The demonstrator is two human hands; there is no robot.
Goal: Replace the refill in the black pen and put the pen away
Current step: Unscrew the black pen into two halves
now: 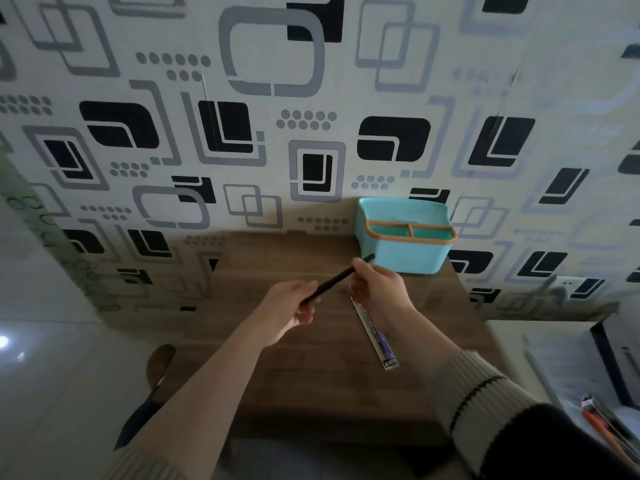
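Observation:
A slim black pen is held in the air over the brown wooden table, slanting from lower left to upper right. My left hand grips its lower end and my right hand pinches its upper part. Its upper tip points toward a turquoise organiser box with an orange rim and divided compartments, standing at the table's far right against the wall. A packaged refill in a long clear sleeve lies flat on the table under my right wrist.
A patterned black, grey and white wall rises just behind the table. At the right, a lower surface holds papers and an orange-handled tool. A shoe shows on the tiled floor at the left.

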